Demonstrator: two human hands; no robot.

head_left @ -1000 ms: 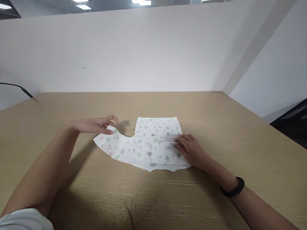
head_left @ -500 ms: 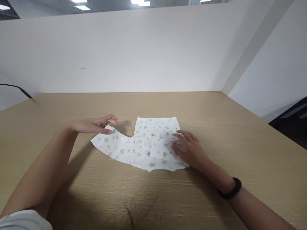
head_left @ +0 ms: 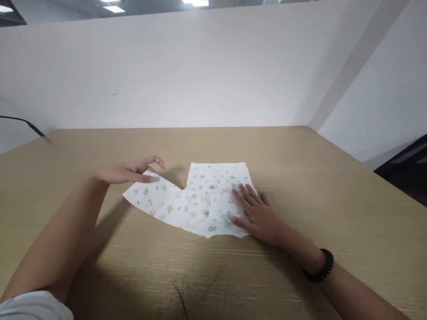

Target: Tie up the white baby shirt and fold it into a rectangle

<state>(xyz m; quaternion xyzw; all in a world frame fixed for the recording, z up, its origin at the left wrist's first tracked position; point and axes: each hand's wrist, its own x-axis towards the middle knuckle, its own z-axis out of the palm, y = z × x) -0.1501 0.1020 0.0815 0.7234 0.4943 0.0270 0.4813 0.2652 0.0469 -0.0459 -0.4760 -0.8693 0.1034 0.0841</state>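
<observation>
A small white garment point(head_left: 202, 202) with a green and pink animal print lies on the table; whether it is a top or trousers I cannot tell. One narrow part reaches to the left, and a squarish part points away from me. My left hand point(head_left: 133, 172) pinches the upper edge of the left part, thumb on top and fingers partly hidden behind. That part is raised off the table and casts a shadow. On the garment's right side rests my right hand point(head_left: 258, 215), palm down with fingers spread flat over the cloth.
The light wooden table point(head_left: 213, 271) runs back to a white partition point(head_left: 200, 75). A thin black cable point(head_left: 33, 129) comes in at the far left. A dark object point(head_left: 407, 166) stands beyond the right edge. A black coil band point(head_left: 322, 266) circles my right wrist.
My left hand has raised the left part slightly and drawn it a little outward. My right hand has slid slightly toward me and left, its fingers now flatter and more spread.
</observation>
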